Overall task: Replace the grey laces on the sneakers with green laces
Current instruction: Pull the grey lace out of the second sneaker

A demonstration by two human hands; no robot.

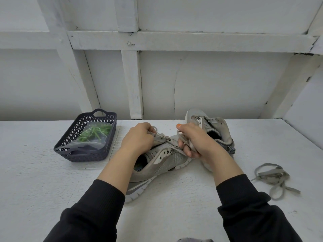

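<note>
White-painted board wall (218,75) with crossing timber battens backs a white, rough-textured tabletop (174,215). Two black sleeves (90,212) enter from the near edge. Landmark: a grey mesh sneaker (157,165) with a white sole, tipped partly onto its side at the centre of the tabletop; its long axis runs diagonally, heel nearest the viewer at lower left, forefoot away to the right. Left of it stands a dark perforated plastic basket (90,154) with handle cut-outs. Just beyond it on the right lies a second grey sneaker (222,130), toe toward the wall. Left hand (138,138): fingers curled, gripping the eyelet flap of the grey mesh sneaker. Right hand (194,140): fingers curled round the threaded grey lace (181,135) above the tongue. Well right of the landmark, a loose grey lace (272,177) lies tangled. Inside the basket, a clear plastic bag (90,142) contains green laces (94,132). A grey curved tick emblem (138,186) marks the landmark's heel side; the insole print is too blurred to read.
</note>
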